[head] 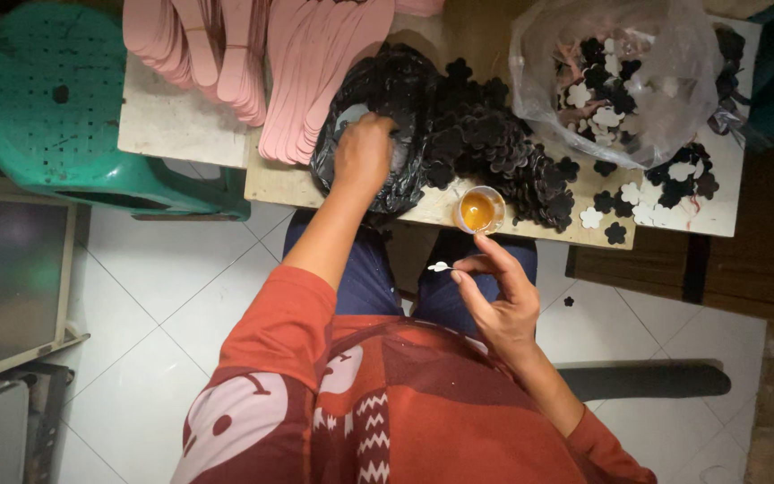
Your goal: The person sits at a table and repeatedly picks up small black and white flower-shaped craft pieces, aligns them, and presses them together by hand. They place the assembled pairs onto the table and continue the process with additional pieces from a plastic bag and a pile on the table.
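— Flower cutout (440, 266), the small pale one: where is it?

— Low in the middle of the frame, pinched between thumb and fingertips of the right hand (494, 300), held over the lap just short of the counter's (270, 184) edge. Judging by that, it is kept there so the little cup of amber liquid (478, 211), likely glue, sits right above it within a short reach.

— And the left hand (362, 157)?

— Higher up, centre of the frame, fingers curled down into a black plastic bag (387, 99) of dark cutouts. Whether it has closed on one I cannot tell; the fingertips are hidden.

— Why is the bag there?

— It lies open at the counter's near edge, so a hand can dip in without looking. Beside it, to the right, a heap of dark flower shapes (503, 143) spills toward the cup.

— Farther back?

— Upper right, a clear bag (620, 81) of mixed black and white flowers; a few lie loose below it. Upper left of centre, stacks of pink strips (262, 63) fan out along the far edge, out of the way. A green plastic stool (55, 108) stands at the upper left.
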`<action>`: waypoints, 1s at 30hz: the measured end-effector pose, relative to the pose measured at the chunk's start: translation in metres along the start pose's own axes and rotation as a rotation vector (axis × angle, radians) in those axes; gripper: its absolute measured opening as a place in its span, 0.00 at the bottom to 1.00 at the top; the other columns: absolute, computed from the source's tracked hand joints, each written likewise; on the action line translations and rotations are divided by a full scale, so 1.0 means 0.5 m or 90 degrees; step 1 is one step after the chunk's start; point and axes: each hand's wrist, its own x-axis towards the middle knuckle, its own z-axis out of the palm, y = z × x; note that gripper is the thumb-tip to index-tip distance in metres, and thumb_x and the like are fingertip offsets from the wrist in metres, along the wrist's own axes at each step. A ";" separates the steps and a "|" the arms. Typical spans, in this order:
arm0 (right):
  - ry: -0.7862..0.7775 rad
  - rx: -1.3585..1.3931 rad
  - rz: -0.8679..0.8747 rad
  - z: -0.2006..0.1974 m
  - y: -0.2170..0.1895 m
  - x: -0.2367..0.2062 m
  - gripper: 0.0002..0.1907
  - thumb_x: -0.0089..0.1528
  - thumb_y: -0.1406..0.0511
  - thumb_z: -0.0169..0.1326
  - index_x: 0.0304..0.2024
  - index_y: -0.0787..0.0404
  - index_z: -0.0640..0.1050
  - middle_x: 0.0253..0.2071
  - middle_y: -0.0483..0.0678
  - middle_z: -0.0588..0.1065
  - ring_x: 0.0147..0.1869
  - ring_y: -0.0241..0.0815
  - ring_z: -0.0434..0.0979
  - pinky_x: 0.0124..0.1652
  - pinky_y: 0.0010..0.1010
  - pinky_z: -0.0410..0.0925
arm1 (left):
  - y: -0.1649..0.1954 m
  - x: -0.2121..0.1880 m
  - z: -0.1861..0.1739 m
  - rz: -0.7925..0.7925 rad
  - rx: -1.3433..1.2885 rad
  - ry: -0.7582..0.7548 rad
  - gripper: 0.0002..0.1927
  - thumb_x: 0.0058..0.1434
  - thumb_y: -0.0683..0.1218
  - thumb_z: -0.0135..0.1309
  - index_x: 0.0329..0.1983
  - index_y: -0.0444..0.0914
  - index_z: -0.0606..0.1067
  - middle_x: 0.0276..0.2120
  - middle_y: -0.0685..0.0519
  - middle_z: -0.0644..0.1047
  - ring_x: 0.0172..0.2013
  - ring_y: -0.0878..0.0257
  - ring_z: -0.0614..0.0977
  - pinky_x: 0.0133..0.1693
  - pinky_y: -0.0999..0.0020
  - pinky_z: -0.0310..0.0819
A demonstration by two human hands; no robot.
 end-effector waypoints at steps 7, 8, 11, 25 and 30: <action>-0.005 0.013 0.001 0.012 0.006 -0.003 0.30 0.61 0.79 0.61 0.66 0.66 0.70 0.44 0.50 0.80 0.50 0.37 0.81 0.56 0.28 0.73 | -0.044 -0.010 -0.051 -0.111 -0.256 -0.070 0.17 0.61 0.45 0.60 0.53 0.37 0.79 0.45 0.42 0.83 0.46 0.50 0.84 0.50 0.61 0.76; -0.007 0.019 0.008 0.016 0.007 -0.004 0.30 0.61 0.79 0.61 0.66 0.66 0.70 0.45 0.50 0.79 0.51 0.37 0.81 0.56 0.28 0.73 | -0.060 -0.008 -0.056 -0.121 -0.301 -0.094 0.17 0.62 0.45 0.60 0.54 0.37 0.79 0.44 0.43 0.83 0.45 0.53 0.85 0.50 0.63 0.77; -0.022 0.003 0.005 0.022 0.009 -0.007 0.30 0.61 0.79 0.61 0.66 0.66 0.70 0.44 0.50 0.80 0.50 0.36 0.81 0.56 0.28 0.72 | -0.102 -0.009 -0.070 -0.076 -0.688 -0.198 0.23 0.68 0.43 0.56 0.65 0.33 0.70 0.53 0.46 0.80 0.53 0.60 0.81 0.55 0.68 0.74; -0.006 -0.002 -0.005 0.026 0.005 -0.012 0.30 0.62 0.79 0.61 0.66 0.67 0.70 0.45 0.51 0.79 0.51 0.37 0.81 0.55 0.28 0.74 | -0.027 -0.076 -0.119 -0.057 -0.058 0.052 0.09 0.58 0.48 0.66 0.40 0.41 0.83 0.37 0.48 0.81 0.38 0.50 0.82 0.42 0.55 0.74; -0.003 -0.020 0.000 0.023 -0.003 -0.019 0.30 0.62 0.78 0.62 0.65 0.66 0.70 0.45 0.50 0.80 0.50 0.37 0.81 0.54 0.28 0.74 | -0.019 -0.083 -0.075 -0.042 0.020 0.013 0.21 0.47 0.48 0.70 0.45 0.40 0.83 0.43 0.45 0.75 0.45 0.45 0.76 0.46 0.51 0.72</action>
